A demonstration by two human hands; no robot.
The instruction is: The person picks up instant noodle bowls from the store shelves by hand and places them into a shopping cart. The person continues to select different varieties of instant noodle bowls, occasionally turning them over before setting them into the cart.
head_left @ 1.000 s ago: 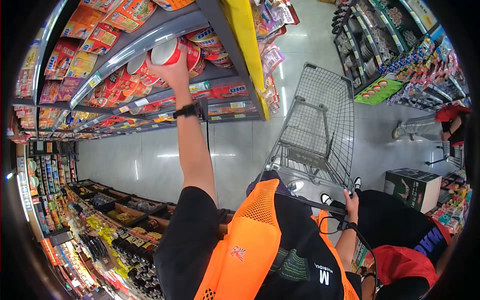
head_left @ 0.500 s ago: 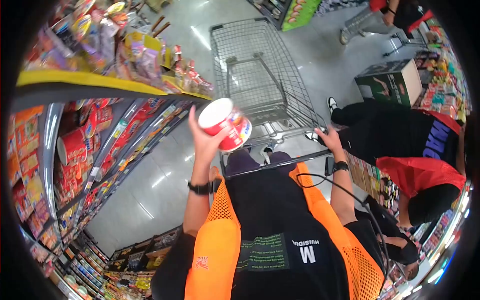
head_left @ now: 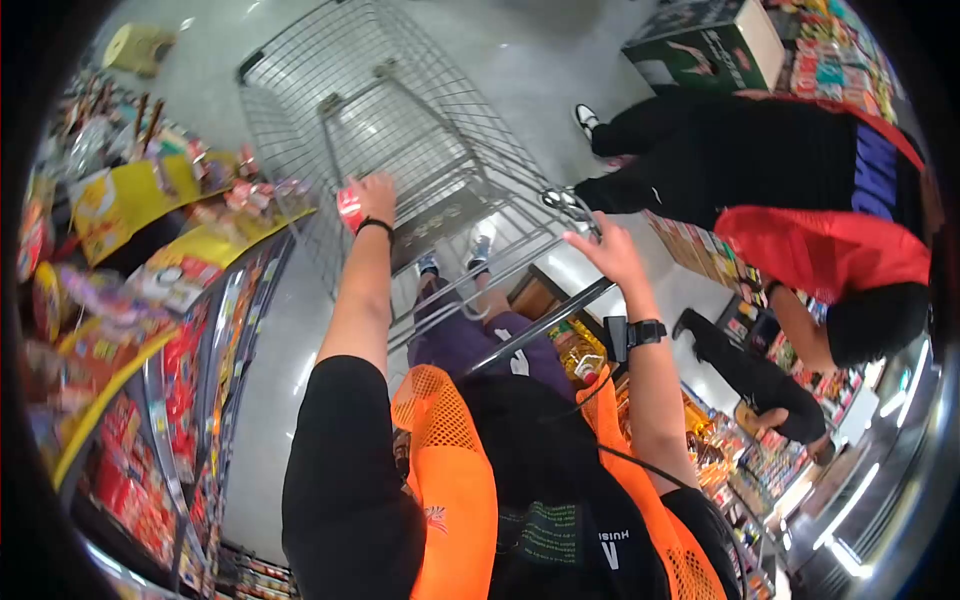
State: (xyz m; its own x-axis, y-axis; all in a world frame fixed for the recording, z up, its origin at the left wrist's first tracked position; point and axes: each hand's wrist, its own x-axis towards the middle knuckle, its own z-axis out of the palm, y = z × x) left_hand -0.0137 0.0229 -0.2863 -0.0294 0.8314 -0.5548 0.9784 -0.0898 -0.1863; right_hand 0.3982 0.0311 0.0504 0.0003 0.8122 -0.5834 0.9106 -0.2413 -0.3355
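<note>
My left hand (head_left: pixel 376 198) reaches forward over the shopping cart (head_left: pixel 300 90), closed on a red instant noodle cup (head_left: pixel 349 209). Most of the cup is hidden behind the hand; only a red patch shows at its left side. My right hand (head_left: pixel 612 256) grips the cart at the right end of its handle (head_left: pixel 540 327), thumb stretched along the frame. Wire mesh makes up the cart's basket, which points away to the upper left.
Shelves of red packets (head_left: pixel 130 460) and a yellow-edged display (head_left: pixel 150 200) stand close on the left. At right are a person in black with a red vest (head_left: pixel 810 245), a dark green box (head_left: pixel 690 55) and another person (head_left: pixel 755 380) further back.
My left hand has carried the noodle cup forward from near the shelf to over the cart. The view has turned, and the cart now appears further left. My right hand stays on the cart.
</note>
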